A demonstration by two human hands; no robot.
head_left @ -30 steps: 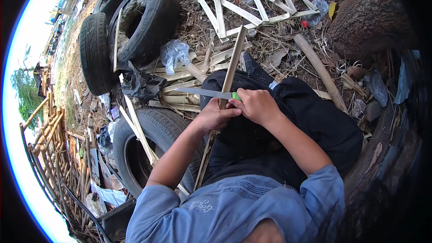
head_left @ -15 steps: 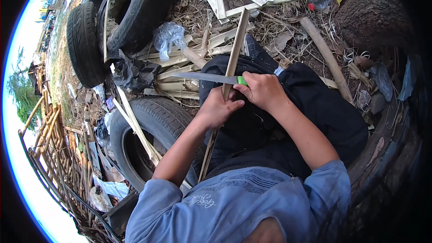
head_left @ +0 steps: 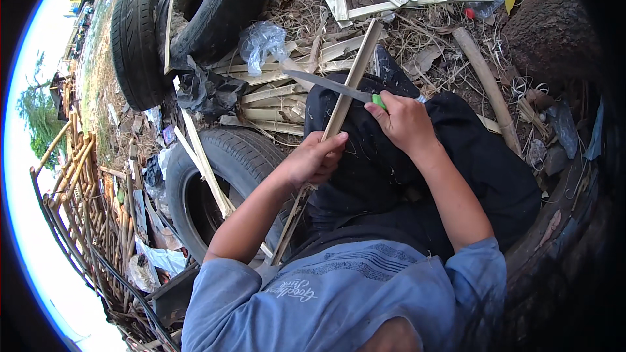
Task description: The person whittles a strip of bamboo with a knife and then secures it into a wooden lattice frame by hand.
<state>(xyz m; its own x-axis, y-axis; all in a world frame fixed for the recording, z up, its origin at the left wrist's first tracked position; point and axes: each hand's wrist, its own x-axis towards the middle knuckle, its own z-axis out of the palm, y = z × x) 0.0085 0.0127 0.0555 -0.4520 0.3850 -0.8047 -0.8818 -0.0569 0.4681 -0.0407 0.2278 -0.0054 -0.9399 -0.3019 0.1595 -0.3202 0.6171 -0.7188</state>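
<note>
My left hand (head_left: 318,158) is closed around a long bamboo strip (head_left: 354,78), which slants from near my waist up past my knee. In my right hand (head_left: 405,120) is a knife (head_left: 326,84) with a green handle, mostly covered by the fingers. Its blade points left and crosses the strip above my left hand. Whether the edge touches the strip I cannot tell. Beneath both hands lie my dark-trousered legs (head_left: 469,163).
A tyre (head_left: 225,153) lies at my left, more tyres (head_left: 228,16) beyond it. Split bamboo pieces (head_left: 280,101) and a clear plastic bag (head_left: 262,45) lie ahead. A zigzag bamboo frame (head_left: 372,10) rests farther off. A bamboo pole (head_left: 486,85) and tree trunk (head_left: 551,32) are at right.
The knife has tilted, its tip now higher than the handle, and sits farther above my left hand. My left thumb has moved up along the strip. The whole view has shifted slightly.
</note>
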